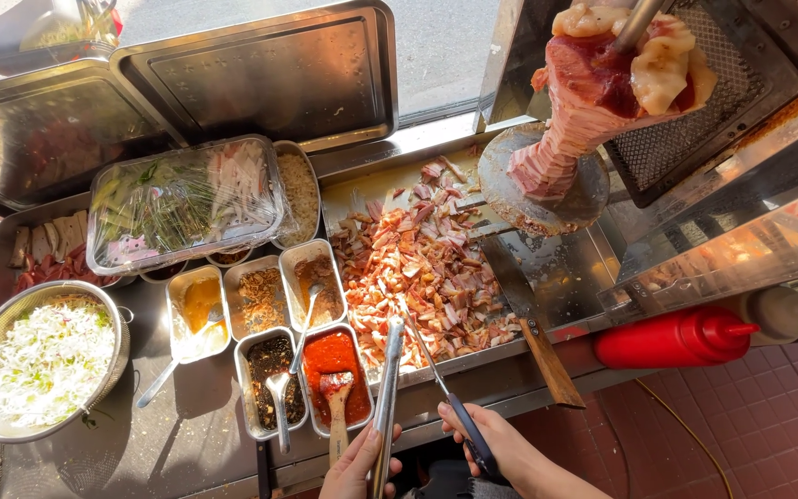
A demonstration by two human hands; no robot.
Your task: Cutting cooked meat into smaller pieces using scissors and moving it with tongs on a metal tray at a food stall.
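Mostly a steel tray (565, 277) heaped with chopped meat (417, 277), worked from below.
Metal tongs (386, 397) are gripped in the closed left hand (357, 467); a dark-handled knife (450, 402) is clasped by the right hand (491, 444), both tips laid at the meat's near edge.

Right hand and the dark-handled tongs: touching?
Touching. The head view shows the right hand wrapped around the dark handle of the tongs, whose tips reach into the chopped meat on the tray.
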